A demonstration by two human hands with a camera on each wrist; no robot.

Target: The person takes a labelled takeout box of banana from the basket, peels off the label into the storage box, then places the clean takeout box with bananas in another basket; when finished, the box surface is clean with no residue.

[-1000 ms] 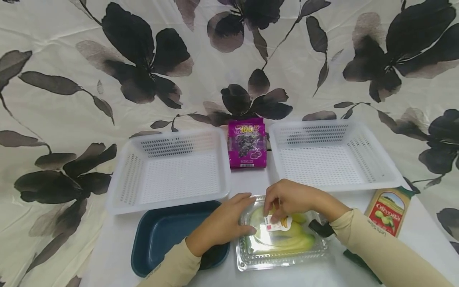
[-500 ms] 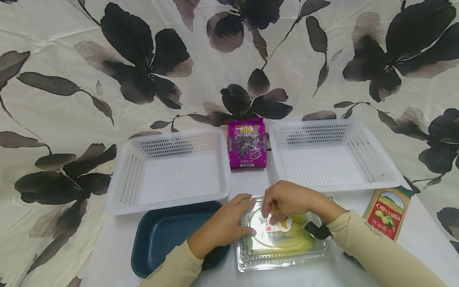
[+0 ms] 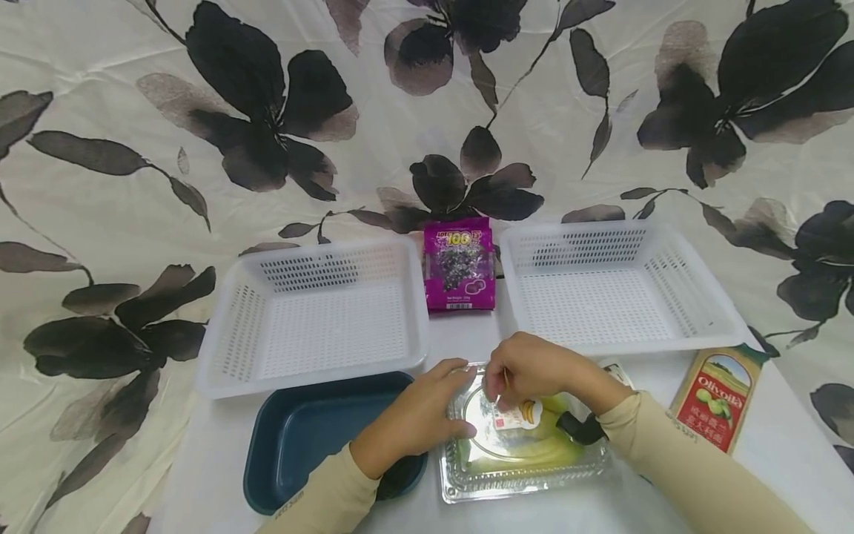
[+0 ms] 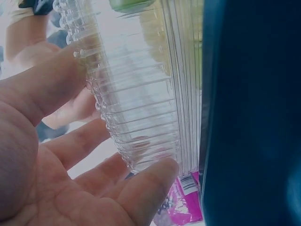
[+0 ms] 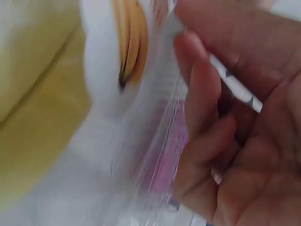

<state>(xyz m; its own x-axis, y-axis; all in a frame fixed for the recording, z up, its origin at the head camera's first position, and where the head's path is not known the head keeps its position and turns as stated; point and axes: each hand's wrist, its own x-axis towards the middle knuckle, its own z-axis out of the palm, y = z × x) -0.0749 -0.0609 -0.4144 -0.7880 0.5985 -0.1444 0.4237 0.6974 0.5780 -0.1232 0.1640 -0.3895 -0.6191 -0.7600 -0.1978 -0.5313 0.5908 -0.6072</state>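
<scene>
A clear plastic clamshell container (image 3: 497, 486) lies in front, with yellow-green fruit (image 3: 557, 454) inside. Its lid carries a white label (image 3: 510, 420) printed with bananas, also large in the right wrist view. My left hand (image 3: 423, 411) rests spread along the container's left edge, thumb toward the front and forefinger at the back corner. In the left wrist view its fingertips touch the ribbed side wall (image 4: 141, 99). My right hand (image 3: 537, 374) reaches over the lid with curled fingers, thumb and forefinger pinching at the label's upper left edge.
A dark blue tub (image 3: 300, 445) stands left of the container, partly under my left arm. Two white perforated baskets (image 3: 333, 326) stand behind, with a purple candy bag (image 3: 459, 267) between them. A red Olivoilà pack (image 3: 717, 400) lies to the right.
My right hand and forearm have shifted slightly left, uncovering more of the Olivoilà pack. The left hand and the container have stayed in place.
</scene>
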